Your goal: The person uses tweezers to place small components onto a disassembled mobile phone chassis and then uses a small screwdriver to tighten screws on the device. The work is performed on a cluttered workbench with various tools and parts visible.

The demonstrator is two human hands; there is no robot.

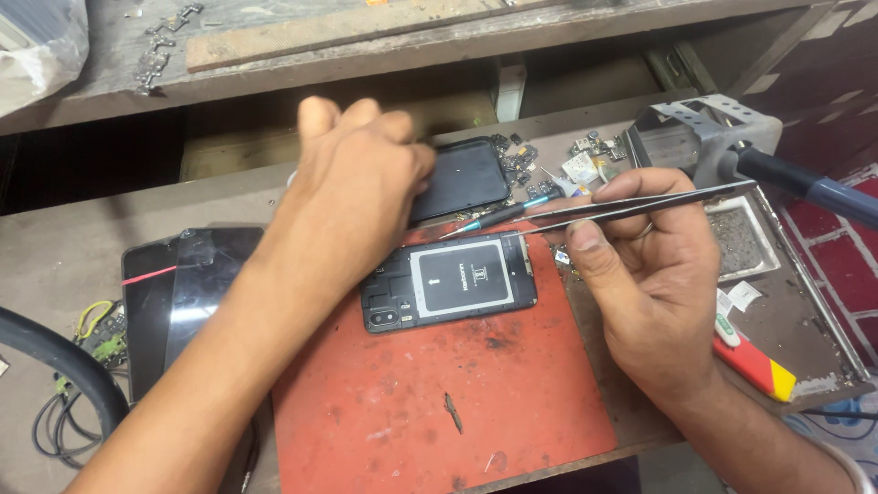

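Note:
An opened phone, its back removed, lies on a red work mat. My right hand pinches metal tweezers whose tips reach toward the phone's upper right edge. My left hand reaches over the phone's far left corner and rests its fingers on a black back cover lying behind the phone. A thin screwdriver with a teal and black handle lies between the cover and the phone.
Two dark screen panels lie left of the mat. Small parts are scattered at the back right beside a metal stand with a dark handle. A grey tray, a red and yellow tool and cables are nearby.

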